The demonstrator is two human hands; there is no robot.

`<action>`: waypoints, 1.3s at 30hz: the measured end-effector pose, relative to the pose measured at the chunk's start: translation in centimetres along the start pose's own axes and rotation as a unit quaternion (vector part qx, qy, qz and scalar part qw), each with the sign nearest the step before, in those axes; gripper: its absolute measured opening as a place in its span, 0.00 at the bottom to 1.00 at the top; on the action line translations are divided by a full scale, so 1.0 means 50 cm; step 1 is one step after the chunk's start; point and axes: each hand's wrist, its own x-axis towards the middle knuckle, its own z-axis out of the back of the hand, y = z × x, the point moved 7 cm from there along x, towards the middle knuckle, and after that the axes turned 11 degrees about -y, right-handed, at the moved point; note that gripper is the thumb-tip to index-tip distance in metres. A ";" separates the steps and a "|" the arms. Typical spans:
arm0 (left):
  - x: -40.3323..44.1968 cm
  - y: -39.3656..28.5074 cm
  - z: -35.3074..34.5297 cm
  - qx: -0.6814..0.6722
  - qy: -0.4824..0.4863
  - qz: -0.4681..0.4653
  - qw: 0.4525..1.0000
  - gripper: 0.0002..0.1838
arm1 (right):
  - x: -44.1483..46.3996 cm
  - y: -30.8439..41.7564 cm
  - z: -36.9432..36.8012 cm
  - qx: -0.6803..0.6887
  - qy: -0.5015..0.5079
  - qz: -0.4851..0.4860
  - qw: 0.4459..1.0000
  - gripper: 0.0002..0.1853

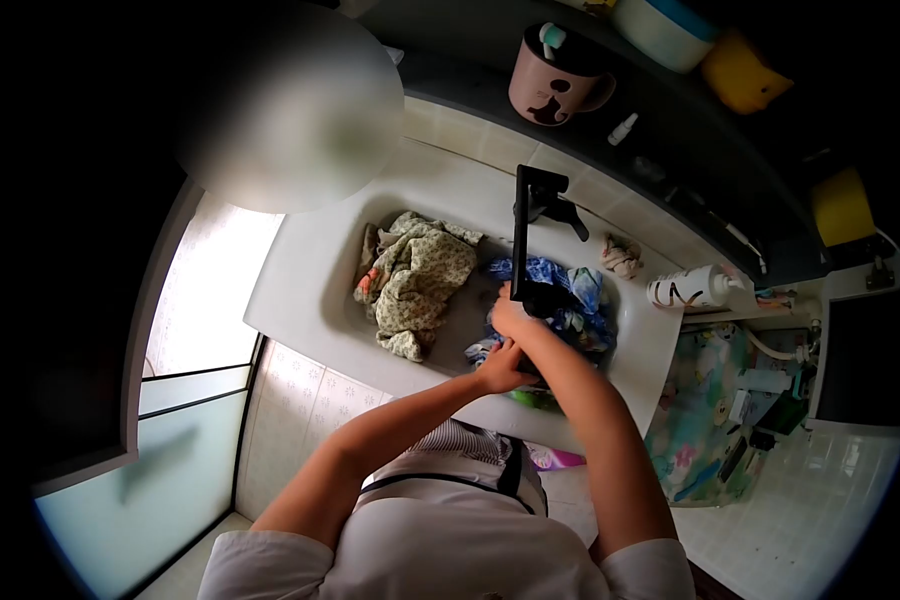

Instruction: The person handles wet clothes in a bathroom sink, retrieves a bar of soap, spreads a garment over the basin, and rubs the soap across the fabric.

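Blue patterned cloth [585, 320] lies bunched in the right part of the white sink [345, 350], under the black faucet [522, 235]. My right hand [511, 312] is on this cloth, close beside the faucet's end; its fingers are blurred and partly hidden. Just nearer to me, my left hand [503, 368] rests near the right wrist, fingers apart, at the cloth's front edge. A green patterned cloth [425, 275] is heaped in the left part of the sink, touched by neither hand. A bit of green [538, 399] shows below the hands.
Behind the sink, a dark shelf holds a pink mug [552, 92] with a toothbrush and a small white bottle [623, 129]. A white pump bottle [690, 288] lies on the sink's right rim near a crumpled cloth [622, 256]. A window [205, 290] is at left.
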 end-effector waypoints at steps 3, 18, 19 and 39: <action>-0.005 -0.032 0.010 0.011 0.010 -0.020 1.000 0.53 | -0.034 -0.004 0.086 -0.162 0.128 0.089 0.974 0.12; -0.001 0.138 0.194 -0.302 -0.157 0.197 0.919 0.17 | -0.111 -0.084 0.374 0.285 -0.145 -0.204 0.925 0.09; -0.003 0.129 0.197 -0.292 -0.149 0.200 0.923 0.19 | -0.113 -0.083 0.379 0.296 -0.154 -0.199 0.922 0.08; 0.036 0.151 0.130 -0.386 -0.101 0.314 0.861 0.37 | -0.151 -0.045 0.387 0.273 -0.205 -0.177 0.923 0.20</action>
